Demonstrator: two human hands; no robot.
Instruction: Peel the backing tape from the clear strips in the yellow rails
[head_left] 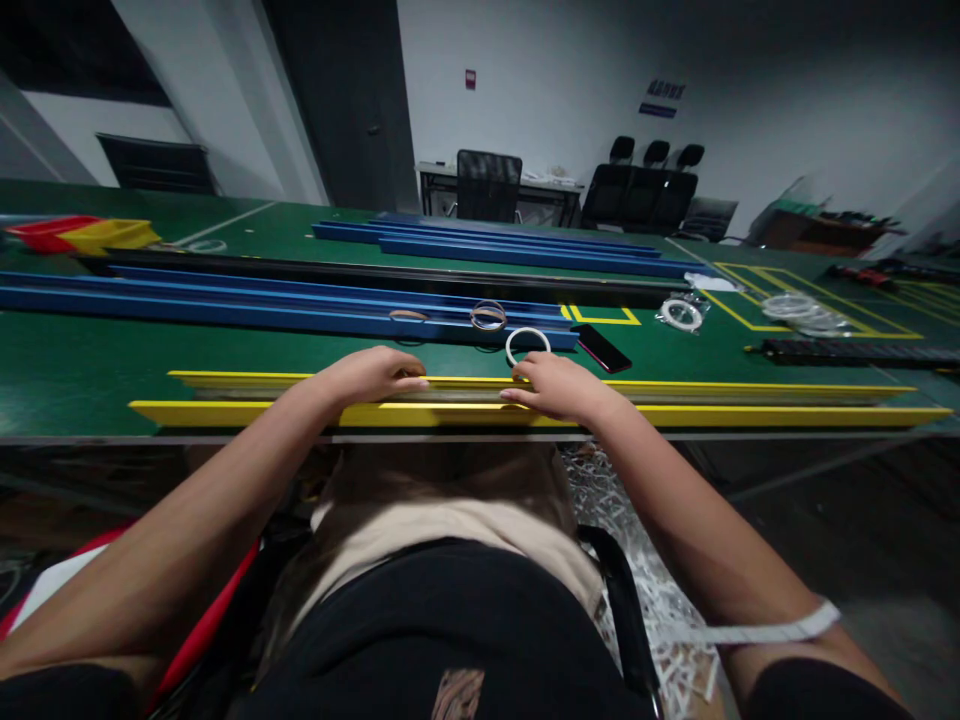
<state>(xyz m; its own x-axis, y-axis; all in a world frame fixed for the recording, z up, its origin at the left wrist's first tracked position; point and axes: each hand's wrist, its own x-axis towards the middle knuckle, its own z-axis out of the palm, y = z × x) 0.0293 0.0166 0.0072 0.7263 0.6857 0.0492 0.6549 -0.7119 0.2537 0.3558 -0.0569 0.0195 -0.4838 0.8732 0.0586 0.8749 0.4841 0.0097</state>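
Both my hands rest on the long yellow rail (750,400) that lies along the near edge of the green table (75,360). My left hand (371,375) lies palm down on its top, fingers curled loosely over the far lip, not really clamped. My right hand (559,388) sits just beside it, fingers (525,375) spread flat and pressing down, nothing pinched between them. A white tape ring (527,344) lies touching my right fingertips, and a dark phone (604,348) sits near it (uncomfortably close, I think). Behind them run the blue rails (225,300).

The rail is long and I touch it only near the middle, so I judge either end could swing or tip off the edge. A push forward could knock the ring or the phone.
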